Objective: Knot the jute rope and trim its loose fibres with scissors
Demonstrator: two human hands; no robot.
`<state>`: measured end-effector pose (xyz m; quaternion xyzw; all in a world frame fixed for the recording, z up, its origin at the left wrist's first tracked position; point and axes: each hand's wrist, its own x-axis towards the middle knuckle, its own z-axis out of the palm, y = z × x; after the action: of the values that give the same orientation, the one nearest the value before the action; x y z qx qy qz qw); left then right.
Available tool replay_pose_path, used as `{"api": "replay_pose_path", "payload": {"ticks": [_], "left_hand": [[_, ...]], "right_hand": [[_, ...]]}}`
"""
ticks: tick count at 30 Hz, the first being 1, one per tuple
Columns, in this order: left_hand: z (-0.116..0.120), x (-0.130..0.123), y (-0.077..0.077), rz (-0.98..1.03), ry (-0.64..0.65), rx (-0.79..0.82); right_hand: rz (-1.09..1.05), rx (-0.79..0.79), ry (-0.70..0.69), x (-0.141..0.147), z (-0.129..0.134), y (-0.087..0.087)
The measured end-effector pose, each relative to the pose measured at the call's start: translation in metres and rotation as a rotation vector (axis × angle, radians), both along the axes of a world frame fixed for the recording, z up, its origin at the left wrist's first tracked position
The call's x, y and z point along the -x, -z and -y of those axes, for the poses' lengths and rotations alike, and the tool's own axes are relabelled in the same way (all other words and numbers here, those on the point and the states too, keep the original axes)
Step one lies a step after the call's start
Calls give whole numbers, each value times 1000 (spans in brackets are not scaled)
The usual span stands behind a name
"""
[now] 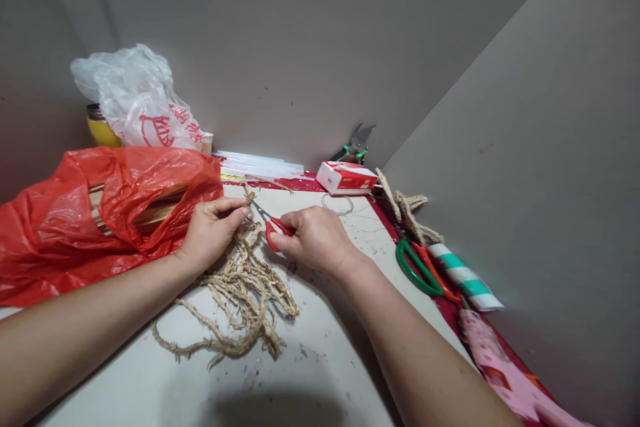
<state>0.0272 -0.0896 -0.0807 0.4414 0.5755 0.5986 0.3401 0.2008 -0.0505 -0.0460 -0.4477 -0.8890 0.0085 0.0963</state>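
Note:
My left hand (213,230) is closed, its thumb and forefinger pinching the upper end of a tan braided cord (245,273). The rest of the cord lies in loose loops on the white table below. In my right hand (320,237) are small red-handled scissors (273,225), fingers closed round the handles. Their metal blades point up and left, right at my left fingertips, beside the cord's end.
A red plastic bag (45,227) with flat strips lies at the left. Behind are a white plastic bag (135,93), clear sticks (260,165), a red-and-white box (346,177) and pruning shears (357,143). Green-handled scissors (417,270) and a striped roll (467,277) lie right.

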Motion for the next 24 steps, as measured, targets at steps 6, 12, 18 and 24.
{"api": "replay_pose_path", "payload": {"ticks": [6, 12, 18, 24], "left_hand": [[1, 0, -1, -1, -2, 9], [1, -1, -1, -38, 18, -2], [1, -1, 1, -76, 41, -23], [1, 0, 1, -50, 26, -31]], "right_hand": [[-3, -1, -9, -1, -1, 0], [10, 54, 11, -1, 2, -2], [-27, 4, 47, 1, 3, 2], [-88, 47, 44, 4, 4, 2]]}}
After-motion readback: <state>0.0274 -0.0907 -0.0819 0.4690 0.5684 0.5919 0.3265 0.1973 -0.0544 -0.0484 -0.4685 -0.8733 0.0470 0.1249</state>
